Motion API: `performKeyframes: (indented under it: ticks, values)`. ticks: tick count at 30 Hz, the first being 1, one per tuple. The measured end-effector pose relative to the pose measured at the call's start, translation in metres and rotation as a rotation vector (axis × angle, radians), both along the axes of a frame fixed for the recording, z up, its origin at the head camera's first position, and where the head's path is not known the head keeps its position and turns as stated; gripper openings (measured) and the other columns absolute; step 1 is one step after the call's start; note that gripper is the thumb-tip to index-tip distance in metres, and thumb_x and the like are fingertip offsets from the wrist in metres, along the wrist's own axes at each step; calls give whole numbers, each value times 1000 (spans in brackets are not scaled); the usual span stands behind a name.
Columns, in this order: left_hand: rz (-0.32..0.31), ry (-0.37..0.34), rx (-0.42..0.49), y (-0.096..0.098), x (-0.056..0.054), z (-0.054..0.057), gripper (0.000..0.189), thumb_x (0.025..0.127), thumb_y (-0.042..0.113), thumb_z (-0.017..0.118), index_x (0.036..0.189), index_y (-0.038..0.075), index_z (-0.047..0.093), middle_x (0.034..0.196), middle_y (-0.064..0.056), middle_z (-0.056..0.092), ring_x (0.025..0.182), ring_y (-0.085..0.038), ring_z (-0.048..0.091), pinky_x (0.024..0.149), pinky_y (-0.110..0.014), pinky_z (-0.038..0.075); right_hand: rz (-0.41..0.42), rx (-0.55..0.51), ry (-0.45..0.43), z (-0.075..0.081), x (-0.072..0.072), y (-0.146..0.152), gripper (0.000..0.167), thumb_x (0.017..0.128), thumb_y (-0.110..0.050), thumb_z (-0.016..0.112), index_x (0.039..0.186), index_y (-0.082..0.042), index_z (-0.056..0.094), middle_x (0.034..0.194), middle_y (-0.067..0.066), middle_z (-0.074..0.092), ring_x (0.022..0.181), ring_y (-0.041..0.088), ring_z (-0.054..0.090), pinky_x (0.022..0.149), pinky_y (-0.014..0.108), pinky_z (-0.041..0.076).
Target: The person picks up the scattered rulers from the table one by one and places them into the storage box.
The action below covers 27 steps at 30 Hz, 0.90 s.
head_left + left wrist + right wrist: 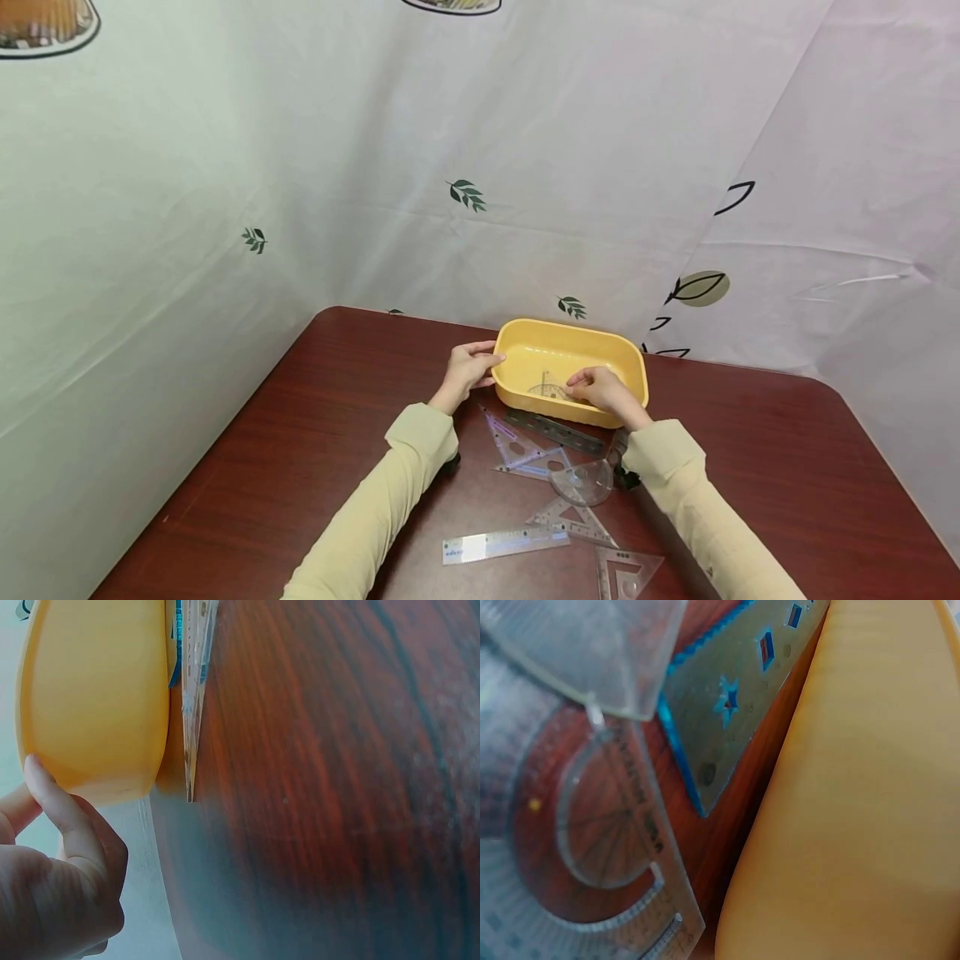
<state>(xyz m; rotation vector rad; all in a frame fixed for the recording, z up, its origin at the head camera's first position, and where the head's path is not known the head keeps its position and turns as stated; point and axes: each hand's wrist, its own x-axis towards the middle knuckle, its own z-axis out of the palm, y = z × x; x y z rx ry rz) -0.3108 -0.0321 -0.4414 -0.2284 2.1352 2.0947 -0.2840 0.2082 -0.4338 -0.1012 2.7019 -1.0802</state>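
Observation:
My left hand (467,371) grips the left end of a yellow plastic bin (517,333), thumb over the rim and fingers outside. The left wrist view shows that hand (67,862) at the bin's outer wall (97,697). Inside the bin, my right hand (603,390) pinches the right edge of a small clear protractor (551,390) low near the front wall. The right wrist view does not show the hand; there the bin's side (855,787) stands beside a stencil ruler (735,712) with blue edges and a clear protractor piece (630,817).
In front of the bin lie a dark stencil ruler (555,431), a purple-printed set square (510,440), a semicircular protractor (592,485), a set square (573,521), a clear ruler (506,544) and another set square (630,571). A white cloth (525,250) hangs behind the brown table (772,450).

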Motion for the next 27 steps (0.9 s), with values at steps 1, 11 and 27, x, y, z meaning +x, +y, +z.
performKeyframes:
  ticks: [1, 11, 27]
  values:
    - [1, -1, 1, 0, 0, 0, 41, 84, 10, 73, 125, 6, 63, 101, -15, 71, 63, -7, 65, 48, -15, 54, 1, 0, 5, 0, 0, 0, 21, 91, -15, 66, 100, 4, 67, 91, 15, 67, 74, 15, 56, 60, 21, 45]
    - [-1, -8, 2, 0, 1, 2, 42, 85, 12, 72, 125, 6, 63, 104, -16, 71, 65, -10, 67, 47, -15, 53, -51, 28, 116, -1, -1, -4, 18, 94, -15, 59, 97, 1, 67, 84, 11, 64, 68, 15, 52, 59, 22, 43]
    - [-9, -25, 2, 0, 2, 4, 41, 87, 14, 71, 127, 7, 63, 109, -18, 70, 75, -18, 71, 50, -16, 55, 14, 16, 275, 0, -2, -7, 16, 95, -17, 60, 98, -3, 66, 86, 12, 66, 74, 19, 59, 57, 24, 46]
